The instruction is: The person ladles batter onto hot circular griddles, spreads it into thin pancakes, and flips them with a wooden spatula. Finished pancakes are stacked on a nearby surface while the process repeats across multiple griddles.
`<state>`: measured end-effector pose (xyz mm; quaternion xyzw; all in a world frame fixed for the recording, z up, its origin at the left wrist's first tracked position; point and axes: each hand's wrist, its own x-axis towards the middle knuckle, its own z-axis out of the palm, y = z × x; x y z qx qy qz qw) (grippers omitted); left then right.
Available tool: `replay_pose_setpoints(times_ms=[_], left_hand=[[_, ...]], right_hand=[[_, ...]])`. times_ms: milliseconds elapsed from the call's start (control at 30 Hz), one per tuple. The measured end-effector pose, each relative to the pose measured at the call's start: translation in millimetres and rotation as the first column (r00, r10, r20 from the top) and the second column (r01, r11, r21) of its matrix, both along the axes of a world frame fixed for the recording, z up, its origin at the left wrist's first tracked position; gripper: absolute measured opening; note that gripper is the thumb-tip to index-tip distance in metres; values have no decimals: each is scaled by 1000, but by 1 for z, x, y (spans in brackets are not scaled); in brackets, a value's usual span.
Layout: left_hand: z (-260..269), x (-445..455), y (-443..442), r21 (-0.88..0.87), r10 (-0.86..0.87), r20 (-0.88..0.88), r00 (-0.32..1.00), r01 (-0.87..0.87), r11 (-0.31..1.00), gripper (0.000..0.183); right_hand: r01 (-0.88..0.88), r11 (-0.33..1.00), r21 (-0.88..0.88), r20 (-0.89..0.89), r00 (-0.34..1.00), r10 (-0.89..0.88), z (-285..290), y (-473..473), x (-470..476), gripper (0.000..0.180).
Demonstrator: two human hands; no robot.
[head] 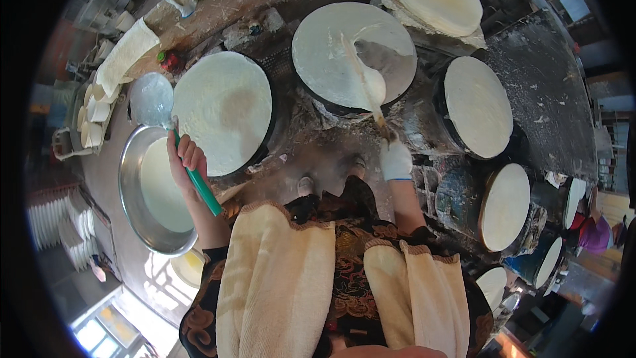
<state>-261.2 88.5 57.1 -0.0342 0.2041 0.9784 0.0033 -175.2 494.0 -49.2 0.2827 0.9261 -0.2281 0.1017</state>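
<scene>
My bare left hand (188,159) grips the green handle of a metal ladle (152,99), whose bowl is raised beside the left round griddle (223,114). Below the ladle, a large steel basin (130,209) holds pale batter (164,189). My right hand (396,160), in a white glove with a blue cuff, holds a long batter-coated spreader (361,72). The spreader lies over the middle round griddle (328,54). Pale batter covers much of that griddle, with a pool near the blade and a bare grey patch at its right. A pale layer covers the left griddle.
A stack of round flatbreads (439,0) stands at the back right. Several more batter-covered griddles (478,107) run down the right side. White cups (92,134), a cloth (128,57) and a red object (170,60) are at the left. Another person (594,233) is at the far right.
</scene>
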Motion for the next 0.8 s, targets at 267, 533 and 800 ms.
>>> replay_pose_setpoints(times_ms=[267,533,800], left_hand=[[9,4,20,-38,-33,-22,999,32,999,32],[22,-5,37,-28,-162,-75,984,160,987,33],[18,-23,79,-13,-278,-54,959,278,961,32]], right_hand=[[-122,991,-60,-158,981,111,-15,-25,-70,36],[21,999,39,-63,998,-18,-9,29,-18,36],[-187,981,-47,-155,972,177,-1,47,-70,39]])
